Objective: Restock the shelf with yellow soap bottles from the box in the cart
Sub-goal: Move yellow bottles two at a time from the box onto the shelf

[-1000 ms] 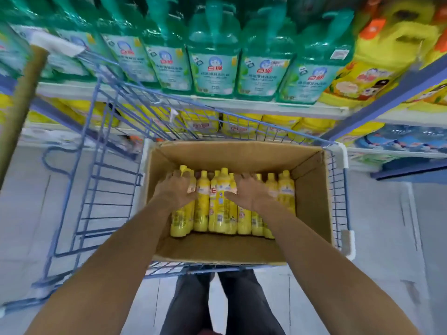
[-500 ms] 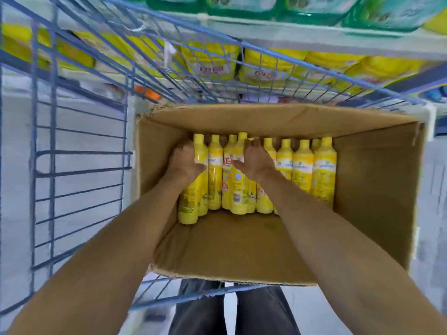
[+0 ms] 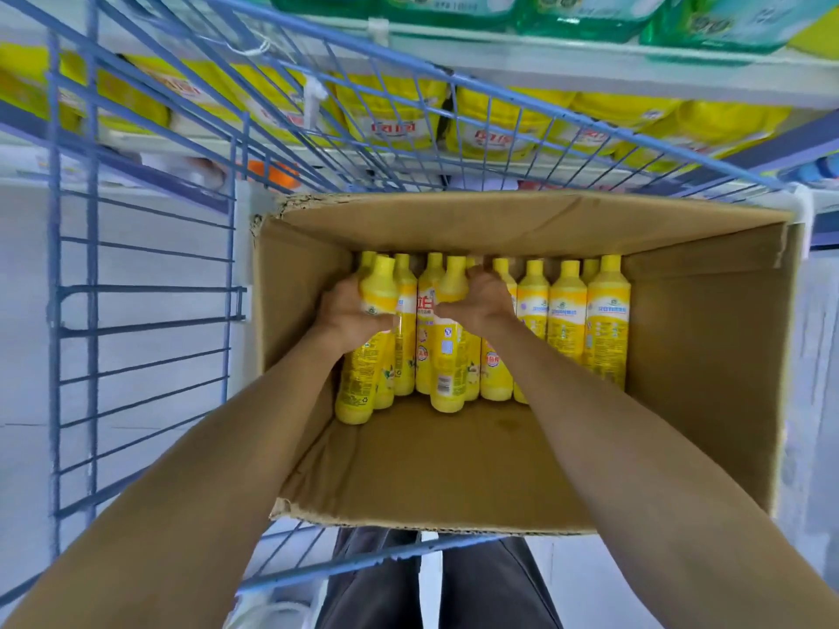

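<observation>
Observed from beside the blue wire shopping cart (image 3: 150, 289): an open brown cardboard box (image 3: 703, 356) sits inside it, against the far end. A row of upright yellow plastic soap bottles with yellow caps (image 3: 567, 329) lines the box's far wall; the near part of the box floor is bare.

The hands are apart, both inside the box. The left hand (image 3: 347, 313) is wrapped round the upper body of the leftmost front bottle (image 3: 361, 379). The right hand (image 3: 479, 301) is curled round the shoulder of a bottle near the middle of the row (image 3: 447, 356). Both gripped bottles sit forward of the row; whether they are clear of the box floor cannot be told.

Beyond the cart, a white shelf (image 3: 635, 68) carries green containers (image 3: 454, 6); the level below holds yellow packs with red labels (image 3: 395, 115).
</observation>
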{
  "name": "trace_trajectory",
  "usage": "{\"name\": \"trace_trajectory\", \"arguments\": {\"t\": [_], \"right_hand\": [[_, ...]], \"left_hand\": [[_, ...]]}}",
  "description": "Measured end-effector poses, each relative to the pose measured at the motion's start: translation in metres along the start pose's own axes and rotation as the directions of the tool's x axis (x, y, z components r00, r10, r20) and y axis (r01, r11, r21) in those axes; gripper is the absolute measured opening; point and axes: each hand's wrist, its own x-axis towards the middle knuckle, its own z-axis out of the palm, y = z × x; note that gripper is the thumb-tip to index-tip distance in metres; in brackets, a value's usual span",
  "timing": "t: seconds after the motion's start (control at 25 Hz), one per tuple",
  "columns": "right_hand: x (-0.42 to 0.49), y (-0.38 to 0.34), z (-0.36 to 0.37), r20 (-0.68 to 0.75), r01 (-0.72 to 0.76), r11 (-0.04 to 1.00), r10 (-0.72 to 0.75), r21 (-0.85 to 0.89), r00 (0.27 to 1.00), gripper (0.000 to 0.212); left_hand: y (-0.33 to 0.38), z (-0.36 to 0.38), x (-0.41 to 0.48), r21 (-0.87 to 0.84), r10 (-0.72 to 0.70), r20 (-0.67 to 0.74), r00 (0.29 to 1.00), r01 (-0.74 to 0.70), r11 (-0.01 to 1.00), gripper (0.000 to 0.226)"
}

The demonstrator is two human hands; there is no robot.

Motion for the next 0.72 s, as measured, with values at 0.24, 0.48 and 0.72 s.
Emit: {"name": "trace_trajectory", "arguments": {"t": [0.24, 0.48, 0.72], "right_hand": [[-0.084, -0.005, -0.07, -0.031, 0.198, 0.978, -0.196, 0.065, 0.98, 0.072], [-0.171, -0.065, -0.21, -0.226, 0.415, 0.909, -0.399, 0.026, 0.889, 0.05], [-0.285, -0.118, -0.363, -0.51, 0.66, 0.749, -0.592, -0.06, 0.625, 0.047]], "left_hand": [[0.031, -0.027, -0.06, 0.041, 0.183, -0.001, 0.983, -0.182, 0.982, 0.07], [0.138, -0.085, -0.129, -0.005, 0.54, -0.038, 0.841, -0.54, 0.841, 0.104], [0.269, -0.177, -0.245, 0.004, 0.767, -0.155, 0.623, -0.776, 0.631, 0.08]]}}
